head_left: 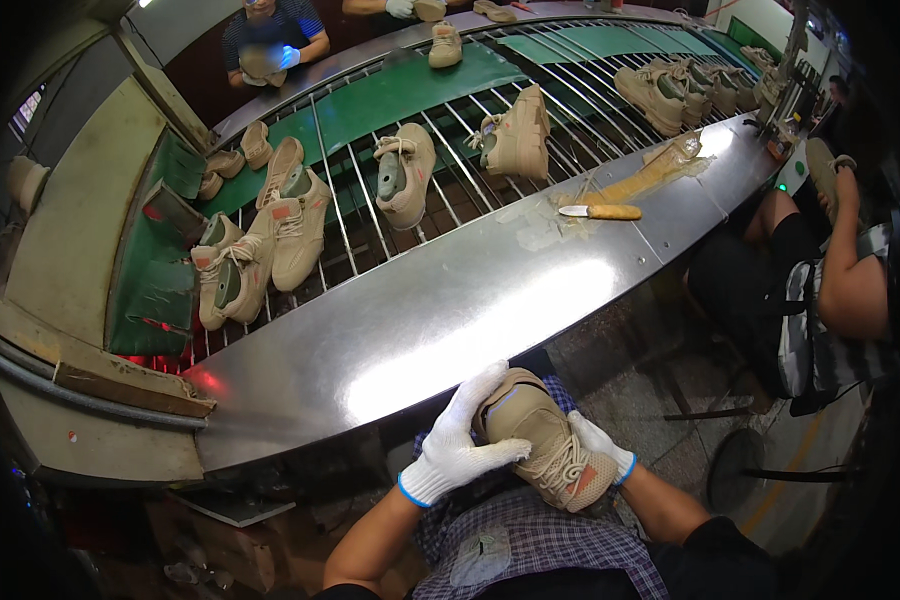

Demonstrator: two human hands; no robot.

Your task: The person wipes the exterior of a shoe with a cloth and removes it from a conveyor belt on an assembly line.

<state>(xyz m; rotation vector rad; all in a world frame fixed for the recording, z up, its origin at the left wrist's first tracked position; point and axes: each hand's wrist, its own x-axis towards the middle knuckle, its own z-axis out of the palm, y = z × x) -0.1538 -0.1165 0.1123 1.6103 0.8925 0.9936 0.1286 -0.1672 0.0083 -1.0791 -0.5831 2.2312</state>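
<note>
Gloves cover both hands: left hand [457, 443] and right hand [602, 446] clasp one tan shoe [542, 437]; one knife [600, 212] lies well beyond.

Both forearms come up bare from the lower edge, elbows bent, meeting over the lap just below the bench [450, 310] edge. The left hand [457, 440], in a white glove with a blue cuff, spreads its fingers over the shoe [545, 440]. The right hand [602, 445], gloved alike, cups the shoe's far side, its grip closed beneath.
</note>
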